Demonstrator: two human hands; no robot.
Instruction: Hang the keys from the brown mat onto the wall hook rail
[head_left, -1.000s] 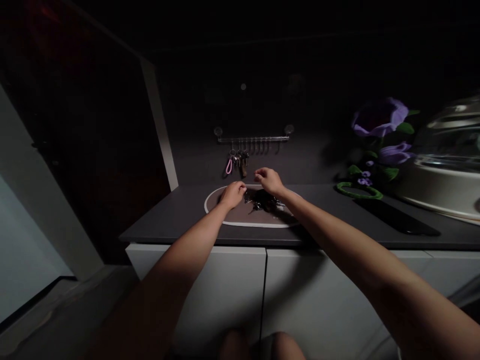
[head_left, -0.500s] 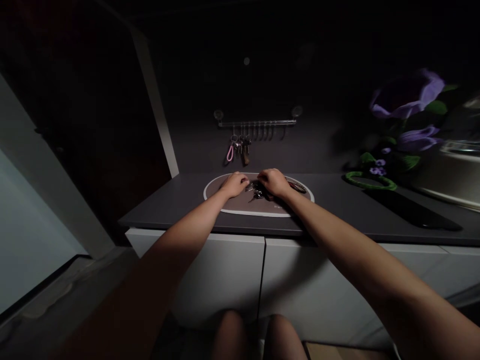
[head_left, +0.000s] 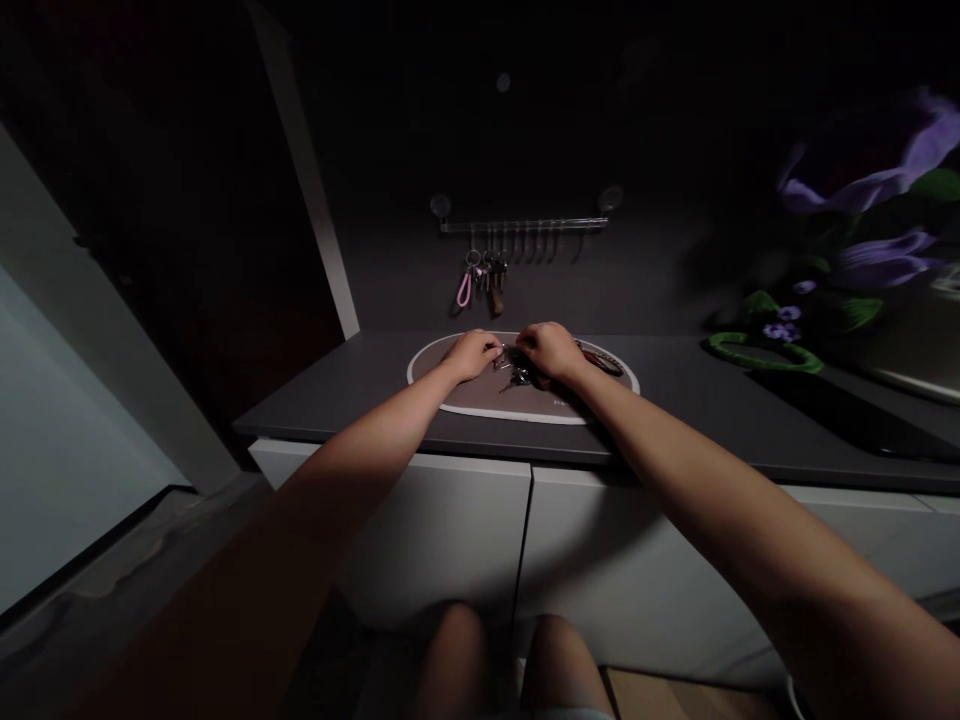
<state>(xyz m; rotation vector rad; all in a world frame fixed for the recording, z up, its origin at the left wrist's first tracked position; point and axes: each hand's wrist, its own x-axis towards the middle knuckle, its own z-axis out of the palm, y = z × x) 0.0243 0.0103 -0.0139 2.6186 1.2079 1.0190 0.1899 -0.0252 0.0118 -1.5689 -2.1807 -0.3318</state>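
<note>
Got counter (head_left: 322, 390), mat (head_left: 480, 397) on it. Got right hand (head_left: 551, 350) and left hand (head_left: 469, 354) over mat, apart, curled; can't tell if clamped on anything. See keys (head_left: 520, 377) on mat, between hands, slightly nearer. Could snag keys by tugging several at once, or misgrip in dim light.

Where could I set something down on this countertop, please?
Bare countertop lies left of the oval mat, and right of it toward the green ring. The mat's middle is crowded by the left hand, right hand and keys.
</note>
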